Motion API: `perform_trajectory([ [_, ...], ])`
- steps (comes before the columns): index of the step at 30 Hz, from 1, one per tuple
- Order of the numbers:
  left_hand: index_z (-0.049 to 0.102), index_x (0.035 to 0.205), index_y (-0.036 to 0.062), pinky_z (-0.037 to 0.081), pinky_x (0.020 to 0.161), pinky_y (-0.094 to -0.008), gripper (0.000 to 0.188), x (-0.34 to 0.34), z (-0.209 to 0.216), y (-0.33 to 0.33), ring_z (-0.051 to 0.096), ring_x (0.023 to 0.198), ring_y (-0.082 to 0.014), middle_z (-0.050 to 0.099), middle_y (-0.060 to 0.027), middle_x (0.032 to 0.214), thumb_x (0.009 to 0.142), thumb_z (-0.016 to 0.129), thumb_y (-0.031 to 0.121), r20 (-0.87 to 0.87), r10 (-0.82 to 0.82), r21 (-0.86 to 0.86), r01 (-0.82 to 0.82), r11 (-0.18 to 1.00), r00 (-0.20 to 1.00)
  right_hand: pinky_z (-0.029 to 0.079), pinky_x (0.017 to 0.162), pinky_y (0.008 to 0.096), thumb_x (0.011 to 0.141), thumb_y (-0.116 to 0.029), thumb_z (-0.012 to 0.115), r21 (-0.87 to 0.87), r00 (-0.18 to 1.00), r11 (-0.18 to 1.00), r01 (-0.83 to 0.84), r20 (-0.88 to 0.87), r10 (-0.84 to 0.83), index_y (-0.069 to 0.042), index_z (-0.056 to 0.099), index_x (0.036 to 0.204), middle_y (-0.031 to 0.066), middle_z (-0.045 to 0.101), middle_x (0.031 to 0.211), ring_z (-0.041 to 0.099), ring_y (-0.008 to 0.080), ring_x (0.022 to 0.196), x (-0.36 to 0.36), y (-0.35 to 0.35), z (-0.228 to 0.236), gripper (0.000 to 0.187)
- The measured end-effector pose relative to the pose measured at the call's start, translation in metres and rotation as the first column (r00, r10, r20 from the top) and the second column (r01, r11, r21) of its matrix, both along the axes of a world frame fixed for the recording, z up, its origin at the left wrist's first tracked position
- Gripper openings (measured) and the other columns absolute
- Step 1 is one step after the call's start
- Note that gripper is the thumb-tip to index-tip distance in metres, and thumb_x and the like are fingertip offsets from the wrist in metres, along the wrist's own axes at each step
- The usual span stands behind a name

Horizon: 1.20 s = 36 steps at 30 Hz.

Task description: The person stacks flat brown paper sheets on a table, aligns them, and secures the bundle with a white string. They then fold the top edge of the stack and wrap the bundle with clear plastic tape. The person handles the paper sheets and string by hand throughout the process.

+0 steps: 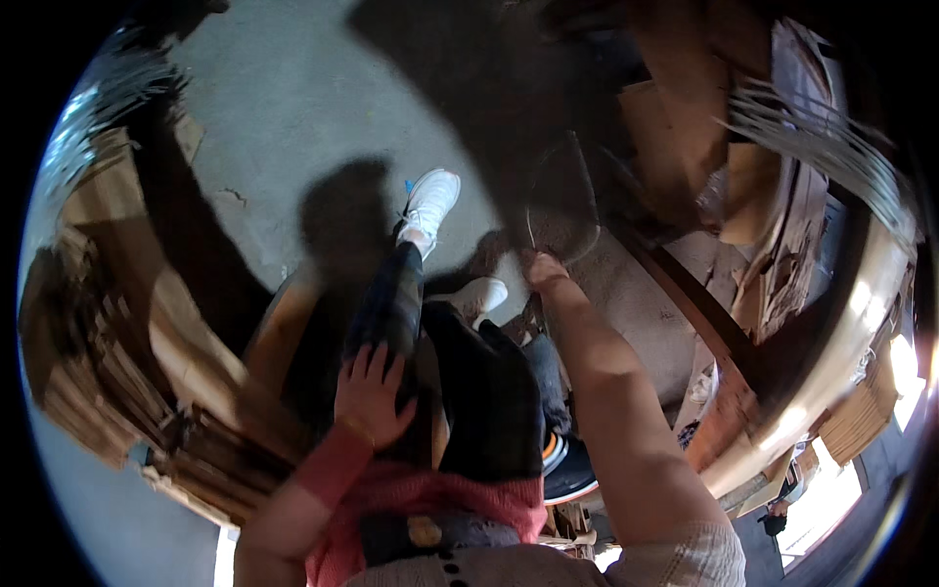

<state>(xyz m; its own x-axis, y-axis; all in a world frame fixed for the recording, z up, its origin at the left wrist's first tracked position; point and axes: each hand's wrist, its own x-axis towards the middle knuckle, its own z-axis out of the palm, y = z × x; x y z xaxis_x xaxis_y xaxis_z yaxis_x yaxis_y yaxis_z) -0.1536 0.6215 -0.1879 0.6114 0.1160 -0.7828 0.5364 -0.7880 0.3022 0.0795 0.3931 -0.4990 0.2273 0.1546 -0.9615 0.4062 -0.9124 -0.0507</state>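
My left hand (372, 396) rests with spread fingers on the dark trousers of my left thigh, holding nothing. Stretched forward, my right hand (544, 268) is closed around one end of a thin pale strip, which looks like strapping band (595, 196). That strip bends into a loose loop above the concrete floor, in front of my right hand. Its exact material is too fine to make out. Just left of my right hand are my two white sneakers (430, 201), one ahead of the other.
Stacked flattened cardboard (186, 342) stands on my left. More cardboard (675, 127) is piled on the right, with a bunch of pale straps (822, 137) over it. A long brown board edge (685, 293) runs along the right side. Shadows fall across the concrete floor (264, 88).
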Motion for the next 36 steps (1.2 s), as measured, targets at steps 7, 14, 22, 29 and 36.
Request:
perform_trajectory([
  [7,0.059,0.114,0.0013,0.035,0.096,-0.0577,0.053,-0.004,-0.003,0.003,0.043,0.119,-0.0402,0.046,-0.0209,0.129,0.076,0.060,0.038,0.074,0.095,-0.037,-0.092,0.995,0.993,0.031,0.106,0.0421,0.090,-0.022,0.044,0.013,0.986,1.000,0.012,0.169,-0.014,-0.017,0.041,0.135,0.0190,0.030,0.143,0.031,0.0352,0.131,-0.013,0.036,-0.109,0.046],
  [14,0.061,0.107,0.0008,0.035,0.096,-0.0559,0.050,0.013,-0.012,0.005,0.046,0.116,-0.0392,0.051,-0.0196,0.124,0.074,0.061,0.038,0.119,0.088,-0.080,-0.078,0.994,0.989,0.031,0.106,0.0397,0.082,-0.017,0.053,0.065,0.914,0.960,0.271,0.294,-0.278,-0.014,0.043,0.131,0.0246,0.037,0.135,0.035,0.0345,0.127,-0.011,-0.012,-0.176,0.050],
  [22,0.060,0.107,0.0011,0.037,0.097,-0.0495,0.044,0.002,-0.002,0.003,0.047,0.113,-0.0363,0.054,-0.0183,0.120,0.076,0.060,0.033,0.193,0.099,0.085,-0.117,0.989,0.976,0.049,0.069,0.0422,0.084,-0.016,0.056,0.707,0.789,0.633,0.315,0.175,-0.589,-0.005,0.061,0.084,0.0197,0.061,0.079,0.061,0.0359,0.076,-0.050,0.072,0.090,0.012],
  [29,0.052,0.115,-0.0032,0.042,0.090,-0.0380,0.039,0.012,0.090,-0.037,0.056,0.105,-0.0280,0.060,-0.0175,0.109,0.097,0.040,0.030,-0.112,0.818,-0.681,-0.643,0.350,0.565,0.049,0.072,0.0418,0.084,-0.010,0.054,0.809,0.857,0.398,0.433,-0.233,-0.459,-0.005,0.053,0.095,0.0157,0.061,0.088,0.061,0.0353,0.086,-0.101,0.081,0.418,0.012],
  [36,0.056,0.095,0.0021,0.050,0.077,-0.0353,0.017,0.151,0.297,-0.051,0.060,0.086,-0.0240,0.062,-0.0140,0.091,0.095,0.044,0.014,-0.581,0.729,-0.768,-0.540,-0.344,0.362,0.047,0.058,0.0445,0.084,-0.014,0.056,0.912,0.603,0.175,0.372,-0.093,-0.793,-0.004,0.036,0.124,0.0137,0.060,0.066,0.061,0.0354,0.066,-0.074,0.028,0.618,0.045],
])
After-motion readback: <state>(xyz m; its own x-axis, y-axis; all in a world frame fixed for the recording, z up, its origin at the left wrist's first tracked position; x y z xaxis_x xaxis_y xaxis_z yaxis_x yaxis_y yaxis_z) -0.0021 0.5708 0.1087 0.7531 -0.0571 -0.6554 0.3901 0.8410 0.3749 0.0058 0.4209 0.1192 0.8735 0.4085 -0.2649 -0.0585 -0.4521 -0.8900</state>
